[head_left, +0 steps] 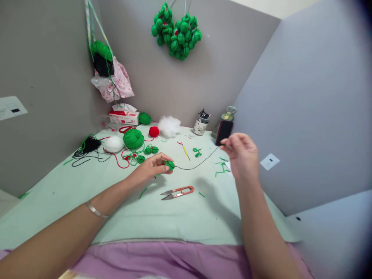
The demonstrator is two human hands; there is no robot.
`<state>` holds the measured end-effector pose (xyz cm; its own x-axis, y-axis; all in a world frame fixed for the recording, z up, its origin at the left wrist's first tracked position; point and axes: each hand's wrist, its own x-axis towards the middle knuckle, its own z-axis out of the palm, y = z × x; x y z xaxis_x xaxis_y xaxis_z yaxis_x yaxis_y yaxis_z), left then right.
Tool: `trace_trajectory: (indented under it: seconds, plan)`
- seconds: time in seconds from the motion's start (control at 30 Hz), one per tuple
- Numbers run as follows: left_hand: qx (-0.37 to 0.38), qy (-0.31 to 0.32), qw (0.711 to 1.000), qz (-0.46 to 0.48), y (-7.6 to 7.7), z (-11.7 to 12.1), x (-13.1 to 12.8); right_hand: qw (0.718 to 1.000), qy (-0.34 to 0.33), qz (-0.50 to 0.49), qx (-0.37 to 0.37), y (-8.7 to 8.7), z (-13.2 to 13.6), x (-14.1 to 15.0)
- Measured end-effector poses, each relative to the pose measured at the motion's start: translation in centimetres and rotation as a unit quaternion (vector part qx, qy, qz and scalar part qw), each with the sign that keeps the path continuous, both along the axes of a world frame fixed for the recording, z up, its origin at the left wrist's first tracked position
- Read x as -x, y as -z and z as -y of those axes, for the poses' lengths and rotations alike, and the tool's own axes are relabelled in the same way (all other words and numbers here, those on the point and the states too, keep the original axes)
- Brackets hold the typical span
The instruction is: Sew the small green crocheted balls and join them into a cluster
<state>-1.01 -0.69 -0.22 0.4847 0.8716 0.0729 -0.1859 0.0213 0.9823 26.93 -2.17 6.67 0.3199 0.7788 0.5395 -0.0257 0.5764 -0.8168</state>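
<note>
Between the fingers of my left hand (157, 164) is a small green crocheted ball (169, 165). A dark thread (197, 166) runs from it, sagging, up to my right hand (242, 153), which is raised at the right and pinches its far end. Whether a needle is in that pinch is too small to tell. Orange thread snips (178, 192) lie on the table in front of my hands, blades toward the left. Beyond the ball rest a yellow-handled crochet hook (185, 149) and a small green crocheted piece (197, 152).
Yarn balls in green (133, 138), white (114, 144) and red (154, 131) stand at the back left, by white stuffing (169, 126). A phone (224, 132) leans on a glass bottle (229, 113), beside a pen jar (201, 124). Green crocheted balls (177, 33) hang on the wall.
</note>
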Motion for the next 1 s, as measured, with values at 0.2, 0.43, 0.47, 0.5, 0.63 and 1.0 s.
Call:
trace_trajectory:
  seconds: [0.2, 0.43, 0.47, 0.5, 0.63, 1.0]
  plan:
    - [0.007, -0.017, 0.999, 0.029, -0.5, 0.1, 0.0, 0.945, -0.096, 0.302, 0.079, 2.8, 2.6, 7.2]
    - [-0.014, -0.029, 0.999, 0.02, -0.3, 0.1, 0.1, 0.915, -0.082, 0.376, 0.123, 4.5, 3.0, 8.5]
    - [-0.018, -0.03, 0.999, 0.017, -0.3, 0.1, 0.1, 0.913, -0.082, 0.379, 0.125, 4.5, 3.0, 8.5]
    - [-0.021, -0.031, 0.999, 0.013, -0.3, 0.1, 0.1, 0.913, -0.082, 0.38, 0.127, 4.5, 3.0, 8.5]
    - [-0.025, -0.031, 0.999, 0.009, -0.3, 0.0, 0.1, 0.912, -0.081, 0.381, 0.132, 4.4, 3.1, 8.6]
    - [0.011, -0.037, 0.999, 0.037, -0.7, 0.4, -0.1, 0.918, -0.077, 0.38, 0.081, 5.4, 2.8, 8.8]
